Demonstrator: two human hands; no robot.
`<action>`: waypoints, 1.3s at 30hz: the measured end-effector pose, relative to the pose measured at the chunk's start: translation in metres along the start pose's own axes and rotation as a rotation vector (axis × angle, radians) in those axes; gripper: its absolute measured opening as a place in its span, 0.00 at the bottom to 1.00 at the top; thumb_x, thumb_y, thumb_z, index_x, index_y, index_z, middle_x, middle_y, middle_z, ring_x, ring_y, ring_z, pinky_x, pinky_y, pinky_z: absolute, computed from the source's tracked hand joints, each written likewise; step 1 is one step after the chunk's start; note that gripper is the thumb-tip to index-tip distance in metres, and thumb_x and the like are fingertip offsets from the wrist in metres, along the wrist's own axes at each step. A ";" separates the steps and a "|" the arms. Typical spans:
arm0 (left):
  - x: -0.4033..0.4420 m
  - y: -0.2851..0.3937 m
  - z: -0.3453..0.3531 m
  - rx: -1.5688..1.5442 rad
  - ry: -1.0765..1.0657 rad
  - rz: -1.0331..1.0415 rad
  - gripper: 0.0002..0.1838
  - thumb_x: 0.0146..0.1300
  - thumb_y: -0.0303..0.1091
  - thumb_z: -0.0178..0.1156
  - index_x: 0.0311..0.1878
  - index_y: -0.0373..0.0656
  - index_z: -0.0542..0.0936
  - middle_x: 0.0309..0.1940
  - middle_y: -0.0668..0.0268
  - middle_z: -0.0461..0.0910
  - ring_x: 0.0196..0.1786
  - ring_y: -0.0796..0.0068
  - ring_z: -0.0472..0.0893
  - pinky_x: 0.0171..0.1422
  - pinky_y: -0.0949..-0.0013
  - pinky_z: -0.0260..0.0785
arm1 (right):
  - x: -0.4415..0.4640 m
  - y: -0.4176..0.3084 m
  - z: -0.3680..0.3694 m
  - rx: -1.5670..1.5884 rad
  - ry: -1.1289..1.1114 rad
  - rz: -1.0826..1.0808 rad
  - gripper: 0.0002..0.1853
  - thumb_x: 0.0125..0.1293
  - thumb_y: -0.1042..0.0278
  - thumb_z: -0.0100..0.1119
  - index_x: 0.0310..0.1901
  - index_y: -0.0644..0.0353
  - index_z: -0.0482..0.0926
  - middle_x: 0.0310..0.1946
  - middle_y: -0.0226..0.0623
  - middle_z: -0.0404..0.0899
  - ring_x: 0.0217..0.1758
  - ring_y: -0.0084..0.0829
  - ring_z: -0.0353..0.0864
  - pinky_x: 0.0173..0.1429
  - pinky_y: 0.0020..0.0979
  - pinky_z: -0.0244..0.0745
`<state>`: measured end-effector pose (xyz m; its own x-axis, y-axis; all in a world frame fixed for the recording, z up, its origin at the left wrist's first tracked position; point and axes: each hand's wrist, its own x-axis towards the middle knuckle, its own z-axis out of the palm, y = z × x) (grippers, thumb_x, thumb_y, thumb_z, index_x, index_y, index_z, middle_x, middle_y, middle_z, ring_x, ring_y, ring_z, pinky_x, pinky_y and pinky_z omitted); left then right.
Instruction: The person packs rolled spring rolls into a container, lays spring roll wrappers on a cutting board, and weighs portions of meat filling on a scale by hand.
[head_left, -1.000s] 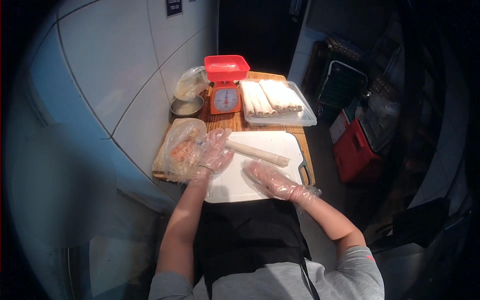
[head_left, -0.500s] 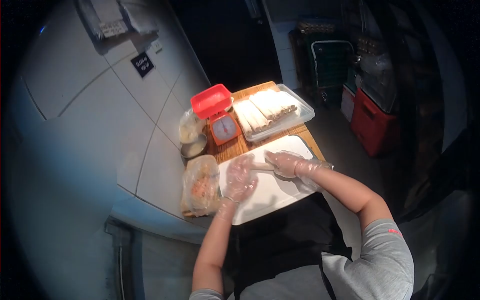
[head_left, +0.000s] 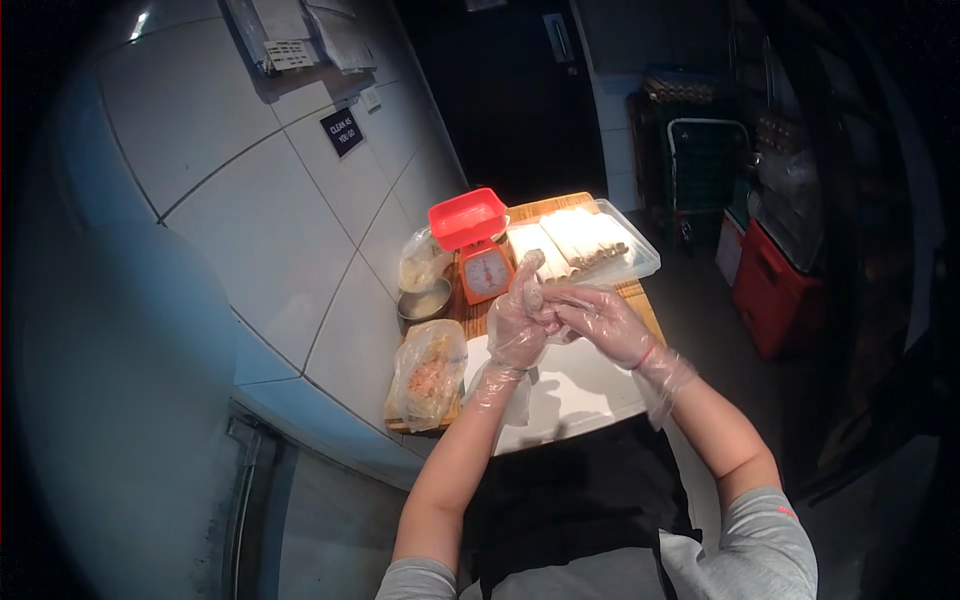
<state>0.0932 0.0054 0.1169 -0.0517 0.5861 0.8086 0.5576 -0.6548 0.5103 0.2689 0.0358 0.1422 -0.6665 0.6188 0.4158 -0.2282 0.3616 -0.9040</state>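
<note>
Both of my hands wear clear plastic gloves and are raised together above the white cutting board point(head_left: 575, 385). My left hand point(head_left: 518, 328) is closed around a pale rolled wrapper point(head_left: 534, 265), whose upper end sticks up past the fingers. My right hand point(head_left: 608, 325) meets it from the right, its fingers pressed together at the roll; the lower part of the roll is hidden by the hands. Beyond them, more pale rolls point(head_left: 580, 237) lie in a clear plastic tray point(head_left: 645, 262). Left of the board sits a plastic bag of orange-pink filling point(head_left: 430, 378).
An orange scale point(head_left: 486, 272) with a red pan point(head_left: 468, 218) stands on the wooden table point(head_left: 472, 318). Beside it are a metal bowl point(head_left: 425, 303) and a second plastic bag point(head_left: 423, 262). The tiled wall is at left, a red box point(head_left: 775, 290) at right.
The roll lay across the board a second ago and is now lifted and tilted upright in my hands. Both hands have come together. The camera view has turned and shifted.
</note>
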 end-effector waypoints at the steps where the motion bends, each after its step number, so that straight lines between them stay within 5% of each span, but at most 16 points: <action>1: 0.003 0.003 0.003 0.002 0.022 -0.012 0.35 0.59 0.32 0.69 0.70 0.38 0.69 0.42 0.59 0.85 0.43 0.74 0.85 0.51 0.70 0.76 | -0.002 0.002 0.000 -0.138 0.057 -0.116 0.17 0.70 0.68 0.59 0.59 0.60 0.80 0.52 0.44 0.84 0.53 0.32 0.84 0.55 0.32 0.80; 3: 0.006 0.007 0.009 0.032 0.080 -0.004 0.33 0.60 0.31 0.68 0.69 0.38 0.70 0.42 0.59 0.85 0.44 0.75 0.85 0.52 0.70 0.76 | -0.007 0.005 0.004 -0.398 0.191 -0.397 0.17 0.61 0.77 0.62 0.53 0.57 0.84 0.47 0.49 0.84 0.52 0.42 0.84 0.55 0.36 0.79; 6: 0.007 0.009 0.016 0.011 0.161 -0.009 0.30 0.63 0.28 0.65 0.69 0.38 0.70 0.42 0.59 0.85 0.45 0.75 0.84 0.53 0.71 0.75 | -0.019 -0.005 0.016 -0.820 0.265 -0.670 0.18 0.58 0.77 0.64 0.52 0.57 0.84 0.47 0.47 0.83 0.49 0.45 0.83 0.53 0.41 0.78; 11: -0.002 0.035 0.006 0.000 0.058 -0.230 0.31 0.67 0.29 0.63 0.72 0.39 0.66 0.44 0.59 0.83 0.44 0.74 0.83 0.53 0.69 0.76 | -0.032 -0.006 0.038 -1.073 0.250 -0.572 0.32 0.59 0.56 0.69 0.65 0.57 0.76 0.58 0.49 0.71 0.60 0.48 0.70 0.64 0.46 0.64; 14: -0.009 0.016 0.014 -0.039 0.098 -0.070 0.33 0.66 0.29 0.63 0.73 0.39 0.64 0.44 0.59 0.81 0.43 0.72 0.82 0.52 0.67 0.76 | -0.029 -0.015 0.042 -1.140 0.289 -0.506 0.34 0.58 0.53 0.69 0.67 0.49 0.75 0.57 0.44 0.72 0.58 0.46 0.70 0.60 0.46 0.66; 24: -0.010 0.016 0.010 0.004 0.091 0.064 0.44 0.61 0.49 0.67 0.74 0.36 0.61 0.55 0.48 0.80 0.55 0.55 0.84 0.57 0.61 0.76 | -0.018 -0.037 0.042 -1.225 0.308 -0.596 0.19 0.56 0.51 0.70 0.45 0.51 0.79 0.43 0.40 0.75 0.51 0.45 0.74 0.53 0.47 0.66; 27: -0.006 0.029 -0.001 0.126 0.072 0.134 0.43 0.63 0.46 0.67 0.75 0.35 0.59 0.57 0.48 0.80 0.57 0.55 0.83 0.59 0.60 0.76 | -0.014 -0.037 0.034 -1.148 0.196 -0.572 0.17 0.59 0.55 0.68 0.47 0.52 0.81 0.45 0.39 0.76 0.52 0.43 0.74 0.57 0.47 0.67; 30: -0.007 0.036 -0.003 -0.128 0.071 -0.058 0.44 0.64 0.42 0.67 0.76 0.34 0.57 0.62 0.48 0.77 0.60 0.55 0.82 0.63 0.61 0.74 | -0.007 -0.038 0.008 -0.649 -0.005 -0.463 0.16 0.64 0.61 0.65 0.51 0.55 0.83 0.50 0.40 0.77 0.56 0.43 0.74 0.64 0.45 0.66; 31: -0.006 0.036 -0.004 -0.127 0.058 -0.078 0.44 0.64 0.40 0.68 0.76 0.34 0.56 0.63 0.48 0.76 0.61 0.55 0.81 0.64 0.61 0.73 | -0.011 -0.040 0.009 -0.512 0.112 -0.345 0.17 0.67 0.64 0.62 0.56 0.57 0.83 0.54 0.40 0.78 0.59 0.42 0.72 0.70 0.43 0.63; 39: -0.015 0.025 -0.003 -0.209 -0.006 -0.022 0.49 0.60 0.36 0.71 0.78 0.36 0.52 0.67 0.49 0.73 0.66 0.55 0.77 0.69 0.61 0.70 | -0.008 -0.026 0.009 -0.909 -0.002 -0.528 0.19 0.65 0.60 0.66 0.57 0.49 0.84 0.53 0.39 0.77 0.59 0.42 0.72 0.65 0.43 0.65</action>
<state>0.1054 -0.0215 0.1186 -0.0569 0.6040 0.7950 0.3726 -0.7259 0.5782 0.2737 0.0146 0.1611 -0.6391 0.2289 0.7343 0.1279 0.9730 -0.1920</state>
